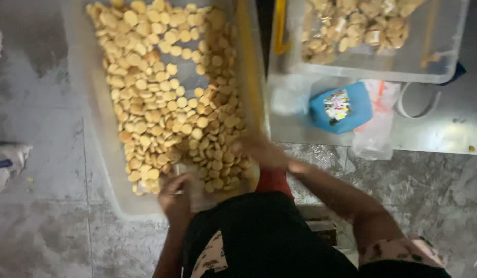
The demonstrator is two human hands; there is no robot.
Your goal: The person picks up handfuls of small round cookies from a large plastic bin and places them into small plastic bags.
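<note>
Head view, looking straight down at a person seated over a grey stone floor (pixel 48 231). A large clear plastic bin (pixel 110 170) fills the frame from 12 o'clock down toward the centre, and its bottom is covered with small round tan biscuits (pixel 161 103), piled thickest along the near and right-hand walls.

At about 7 o'clock, the left hand (pixel 174 198) rests on the bin's near rim. Its fingers curl around what looks like a small clear packet (pixel 194 185); the grip seems closed, with the packet kept right at the edge, close to the pile. Blur hides whether anything is inside the packet.

Just right of centre, the right hand (pixel 259 149) reaches over the near right corner of the bin and lies among the biscuits. It is smeared by motion, so I cannot tell whether it is clenched, loose or picking up a piece.

At 1 o'clock a second clear tub (pixel 444 56) holds more biscuits, some seemingly in small wrappers. Below it, at about 2 o'clock, a blue plastic container (pixel 359 110) holding small pale sachets sits on a light surface, with crumpled clear plastic bags (pixel 374 134) just beside it. Both lie within easy reach of the right arm. Dark clothing fills the frame at 6 o'clock.
</note>
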